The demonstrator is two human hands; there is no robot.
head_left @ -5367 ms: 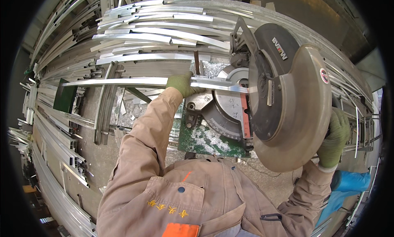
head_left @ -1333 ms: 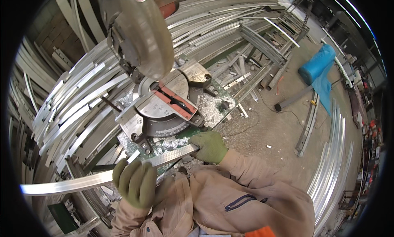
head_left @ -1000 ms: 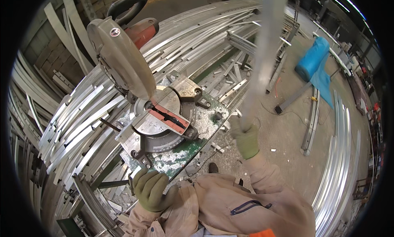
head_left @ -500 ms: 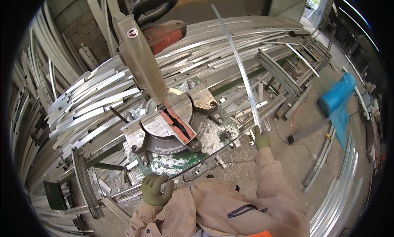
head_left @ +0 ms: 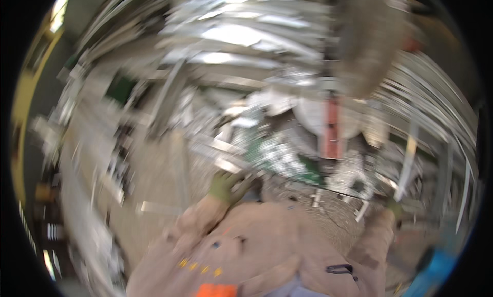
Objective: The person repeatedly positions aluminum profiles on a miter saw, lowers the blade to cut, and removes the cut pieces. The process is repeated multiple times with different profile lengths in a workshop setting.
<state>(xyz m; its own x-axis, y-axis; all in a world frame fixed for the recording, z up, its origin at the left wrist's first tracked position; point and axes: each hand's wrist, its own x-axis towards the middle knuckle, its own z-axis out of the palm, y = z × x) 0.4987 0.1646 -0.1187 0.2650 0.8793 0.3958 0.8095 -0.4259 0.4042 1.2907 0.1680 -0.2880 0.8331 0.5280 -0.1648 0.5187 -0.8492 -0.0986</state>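
Blurred: the gloved right hand (head_left: 394, 207) grips an aluminium strip (head_left: 409, 152) low, probably to clear the mitre saw (head_left: 360, 60) left of those fingers; the left hand's (head_left: 225, 188) fingers look parted, empty.

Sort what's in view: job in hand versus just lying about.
In hand, judging by a blurred view:
long thin silver metal strip, seemingly in the green-gloved right hand
brown-grey saw with flat red plate

Apparently lying about:
stacked silver metal bars
bright blue bundle

Saw (head_left: 362, 60), shavings (head_left: 280, 157) on green tabletop (head_left: 311, 173)
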